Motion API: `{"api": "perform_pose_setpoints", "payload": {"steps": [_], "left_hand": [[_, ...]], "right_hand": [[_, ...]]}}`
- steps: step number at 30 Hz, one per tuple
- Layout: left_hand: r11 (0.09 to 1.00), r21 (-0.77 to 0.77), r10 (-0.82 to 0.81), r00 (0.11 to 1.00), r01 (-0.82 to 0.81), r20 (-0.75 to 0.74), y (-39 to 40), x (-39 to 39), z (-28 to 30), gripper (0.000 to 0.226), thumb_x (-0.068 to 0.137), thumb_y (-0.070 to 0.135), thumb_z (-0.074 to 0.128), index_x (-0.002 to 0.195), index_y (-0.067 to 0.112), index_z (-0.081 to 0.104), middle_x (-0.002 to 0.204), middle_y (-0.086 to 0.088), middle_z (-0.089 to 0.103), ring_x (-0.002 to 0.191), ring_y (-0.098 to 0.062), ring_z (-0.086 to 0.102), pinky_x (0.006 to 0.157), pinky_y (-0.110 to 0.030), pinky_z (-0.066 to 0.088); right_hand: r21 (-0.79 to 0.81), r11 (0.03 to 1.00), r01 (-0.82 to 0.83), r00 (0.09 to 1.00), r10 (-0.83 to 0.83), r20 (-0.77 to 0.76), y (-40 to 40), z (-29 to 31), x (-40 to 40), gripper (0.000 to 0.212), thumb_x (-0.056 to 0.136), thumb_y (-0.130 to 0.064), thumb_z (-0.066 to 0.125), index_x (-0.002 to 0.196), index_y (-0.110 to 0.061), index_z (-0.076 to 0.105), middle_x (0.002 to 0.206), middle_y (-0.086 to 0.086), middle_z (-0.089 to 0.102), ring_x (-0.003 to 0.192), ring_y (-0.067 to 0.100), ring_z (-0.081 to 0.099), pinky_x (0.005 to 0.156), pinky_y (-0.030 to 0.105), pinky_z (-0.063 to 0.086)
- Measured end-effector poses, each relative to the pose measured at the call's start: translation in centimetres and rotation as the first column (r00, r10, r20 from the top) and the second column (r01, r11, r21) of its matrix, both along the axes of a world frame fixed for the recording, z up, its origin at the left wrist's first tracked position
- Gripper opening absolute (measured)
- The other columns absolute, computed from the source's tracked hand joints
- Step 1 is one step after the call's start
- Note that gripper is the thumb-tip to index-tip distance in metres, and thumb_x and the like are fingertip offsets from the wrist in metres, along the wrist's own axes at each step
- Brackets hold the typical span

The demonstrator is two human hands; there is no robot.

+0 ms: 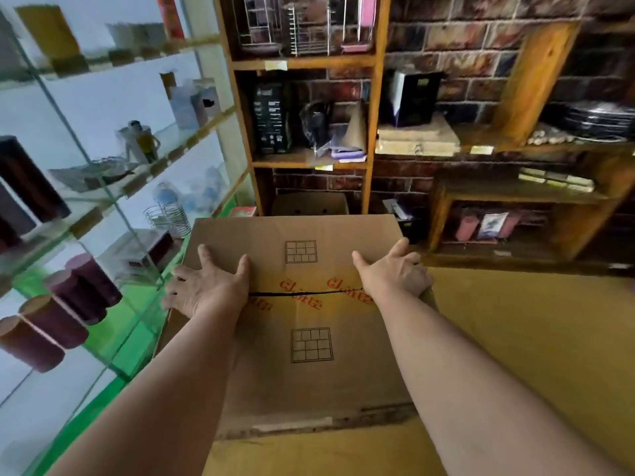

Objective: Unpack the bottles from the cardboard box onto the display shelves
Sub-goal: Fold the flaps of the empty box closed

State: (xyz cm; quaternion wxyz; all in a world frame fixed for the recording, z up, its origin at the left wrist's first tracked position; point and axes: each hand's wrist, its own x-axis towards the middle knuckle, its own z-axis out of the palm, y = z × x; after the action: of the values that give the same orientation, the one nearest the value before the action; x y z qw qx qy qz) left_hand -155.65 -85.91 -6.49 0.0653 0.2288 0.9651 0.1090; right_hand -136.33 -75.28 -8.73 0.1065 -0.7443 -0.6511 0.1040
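Note:
A closed cardboard box stands in front of me on the yellow floor. Its top flaps meet at a dark seam with red print and two grid marks. The bottles inside are hidden. My left hand lies flat at the seam's left end, its spread fingers reaching the box's left edge. At the seam's right end is my right hand, with the thumb on top and the fingers bent down over the right edge. Glass display shelves rise to my left.
Dark maroon cylinders and other goods stand on the glass shelves close to the box's left side. Wooden shelves against a brick wall hold boxes and racks ahead. A second carton sits behind the box. Yellow floor lies to the right.

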Motion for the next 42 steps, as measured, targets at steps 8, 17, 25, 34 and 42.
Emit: {"api": "perform_pose_setpoints", "payload": {"steps": [8,17,25,34,42], "left_hand": [[0.955,0.100,-0.276,0.960,0.279,-0.039,15.7,3.4,4.1,0.080,0.082,0.073,0.036,0.147,0.030,0.015,0.146,-0.023,0.023,0.132,-0.046,0.025,0.108,-0.058,0.019],[0.816,0.049,-0.568,0.816,0.575,-0.107,32.5,13.6,7.3,0.079,0.083,0.075,0.026,0.146,0.030,0.015,0.136,-0.021,0.032,0.122,-0.042,0.035,0.101,-0.054,0.028],[0.716,0.090,-0.694,0.720,0.692,-0.009,45.5,25.7,4.4,0.077,0.082,0.075,0.028,0.144,0.031,0.018,0.140,-0.020,0.029,0.126,-0.043,0.032,0.102,-0.056,0.027],[0.622,0.031,-0.782,0.621,0.782,0.050,59.2,36.2,1.5,0.078,0.083,0.075,0.023,0.148,0.033,0.009,0.140,-0.020,0.028,0.123,-0.041,0.034,0.100,-0.053,0.030],[0.504,-0.018,-0.857,0.503,0.863,0.114,70.8,45.0,-0.2,0.074,0.087,0.071,0.022,0.148,0.030,0.009,0.142,-0.022,0.024,0.126,-0.043,0.030,0.102,-0.054,0.030]], "right_hand": [[0.084,0.963,0.256,0.967,-0.253,-0.039,10.1,5.1,5.9,0.093,0.082,-0.073,0.039,0.147,-0.013,0.014,0.140,0.019,0.037,0.124,0.036,0.043,0.102,0.042,0.036],[0.097,0.811,0.577,0.816,-0.568,-0.110,19.6,7.3,16.1,0.097,0.081,-0.075,0.039,0.149,-0.012,0.010,0.138,0.020,0.039,0.121,0.035,0.045,0.098,0.043,0.041],[0.080,0.728,0.681,0.731,-0.683,-0.004,29.0,6.5,27.8,0.097,0.082,-0.075,0.036,0.150,-0.011,0.012,0.143,0.020,0.037,0.127,0.035,0.042,0.099,0.042,0.038],[-0.007,0.643,0.766,0.643,-0.766,-0.019,39.5,3.9,37.4,0.094,0.083,-0.073,0.038,0.150,-0.013,0.008,0.144,0.018,0.036,0.129,0.035,0.040,0.101,0.042,0.035],[-0.101,0.527,0.844,0.530,-0.848,0.003,48.7,0.8,44.7,0.097,0.082,-0.074,0.037,0.151,-0.013,0.006,0.142,0.018,0.038,0.128,0.036,0.040,0.102,0.046,0.034]]}}
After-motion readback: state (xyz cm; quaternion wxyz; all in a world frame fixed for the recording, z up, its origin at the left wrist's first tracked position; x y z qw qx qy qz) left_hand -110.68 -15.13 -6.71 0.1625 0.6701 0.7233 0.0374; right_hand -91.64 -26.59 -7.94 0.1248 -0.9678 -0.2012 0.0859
